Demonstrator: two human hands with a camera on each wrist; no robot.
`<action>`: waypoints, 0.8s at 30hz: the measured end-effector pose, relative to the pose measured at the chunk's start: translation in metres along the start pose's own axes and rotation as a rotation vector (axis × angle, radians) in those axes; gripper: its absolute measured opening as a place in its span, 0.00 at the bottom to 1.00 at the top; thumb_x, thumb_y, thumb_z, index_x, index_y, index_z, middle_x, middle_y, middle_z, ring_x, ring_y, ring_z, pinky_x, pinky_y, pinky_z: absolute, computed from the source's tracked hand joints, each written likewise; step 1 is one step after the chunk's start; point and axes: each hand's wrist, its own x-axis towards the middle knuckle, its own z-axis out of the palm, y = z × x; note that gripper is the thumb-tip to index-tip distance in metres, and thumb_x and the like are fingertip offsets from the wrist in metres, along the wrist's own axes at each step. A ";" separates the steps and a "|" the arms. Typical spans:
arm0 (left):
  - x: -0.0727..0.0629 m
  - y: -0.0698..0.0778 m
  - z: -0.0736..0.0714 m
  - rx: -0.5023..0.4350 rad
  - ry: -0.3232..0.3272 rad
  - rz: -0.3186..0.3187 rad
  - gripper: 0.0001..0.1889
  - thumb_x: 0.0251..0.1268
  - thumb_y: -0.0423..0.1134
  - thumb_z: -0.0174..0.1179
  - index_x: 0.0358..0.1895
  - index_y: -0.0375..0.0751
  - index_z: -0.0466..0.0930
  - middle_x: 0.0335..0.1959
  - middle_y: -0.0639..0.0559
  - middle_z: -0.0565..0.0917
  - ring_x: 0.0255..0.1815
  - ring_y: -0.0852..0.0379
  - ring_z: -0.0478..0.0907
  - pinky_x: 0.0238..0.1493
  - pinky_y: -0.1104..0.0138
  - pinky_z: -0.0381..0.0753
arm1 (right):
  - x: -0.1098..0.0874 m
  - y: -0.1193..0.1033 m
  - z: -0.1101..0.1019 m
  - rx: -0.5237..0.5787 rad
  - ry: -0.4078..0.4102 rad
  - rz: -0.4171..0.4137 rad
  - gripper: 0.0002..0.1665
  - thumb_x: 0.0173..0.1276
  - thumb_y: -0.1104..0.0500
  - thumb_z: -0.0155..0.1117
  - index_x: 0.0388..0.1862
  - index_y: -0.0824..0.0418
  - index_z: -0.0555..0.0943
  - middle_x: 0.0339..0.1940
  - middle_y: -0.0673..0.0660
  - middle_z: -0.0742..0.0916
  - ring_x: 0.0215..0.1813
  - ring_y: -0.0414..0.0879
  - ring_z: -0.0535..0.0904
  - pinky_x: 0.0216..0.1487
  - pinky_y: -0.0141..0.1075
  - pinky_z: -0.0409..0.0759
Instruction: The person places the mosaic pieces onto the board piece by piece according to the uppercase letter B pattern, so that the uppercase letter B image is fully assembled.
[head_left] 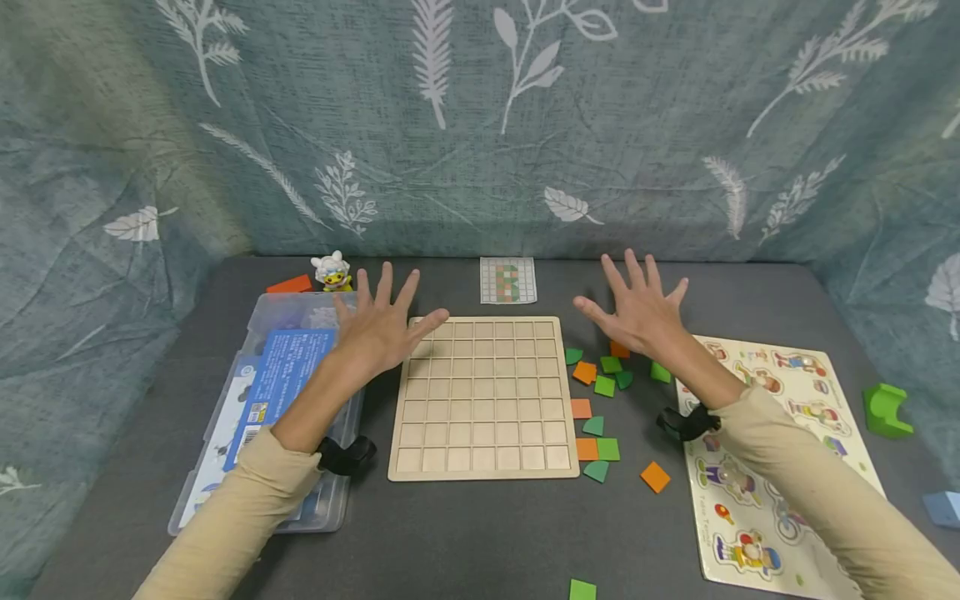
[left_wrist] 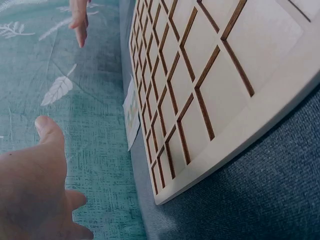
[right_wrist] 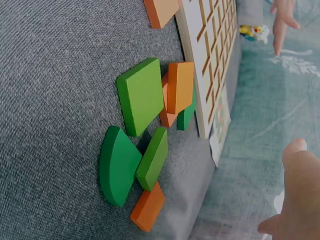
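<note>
Both hands are held up with fingers spread and nothing in them. My left hand (head_left: 377, 332) is over the far left corner of a wooden grid board (head_left: 487, 477) and beside a clear plastic case. Its thumb (left_wrist: 50, 131) shows large in the left wrist view. On the other side my right hand (head_left: 639, 312) hovers beyond the loose blocks to the right of the board. Those blocks include an orange square (head_left: 584, 372), a light green square (right_wrist: 140, 97) and a dark green quarter-round piece (right_wrist: 117, 167). All the grid's cells stand bare.
A printed pattern card (head_left: 508, 280) lies behind the board. The clear case (head_left: 330, 521) with a blue leaflet is at left, a small figurine (head_left: 332, 271) behind it. A picture puzzle board (head_left: 712, 533) lies at right, near a green arch block (head_left: 888, 410). A green square (head_left: 582, 590) sits in front.
</note>
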 end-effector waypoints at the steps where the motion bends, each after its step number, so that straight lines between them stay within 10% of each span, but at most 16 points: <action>1: 0.000 0.000 0.000 0.000 0.000 0.000 0.47 0.63 0.77 0.31 0.79 0.56 0.33 0.79 0.38 0.30 0.77 0.30 0.24 0.66 0.26 0.33 | 0.000 0.000 0.000 0.001 0.000 -0.001 0.56 0.64 0.20 0.36 0.81 0.50 0.45 0.80 0.67 0.47 0.79 0.71 0.37 0.62 0.80 0.34; 15: -0.002 -0.001 0.002 -0.034 -0.029 0.061 0.46 0.65 0.75 0.32 0.79 0.54 0.35 0.80 0.38 0.33 0.78 0.30 0.27 0.70 0.30 0.35 | -0.005 -0.001 0.007 0.063 -0.009 -0.070 0.56 0.64 0.19 0.34 0.80 0.52 0.47 0.81 0.66 0.48 0.79 0.70 0.39 0.63 0.79 0.36; 24: -0.010 -0.011 0.008 -0.368 -0.072 0.283 0.40 0.70 0.66 0.42 0.79 0.58 0.41 0.80 0.41 0.39 0.80 0.35 0.36 0.70 0.32 0.46 | -0.040 -0.002 0.023 0.247 -0.006 -0.335 0.45 0.69 0.36 0.55 0.76 0.57 0.59 0.77 0.66 0.61 0.77 0.67 0.55 0.68 0.73 0.47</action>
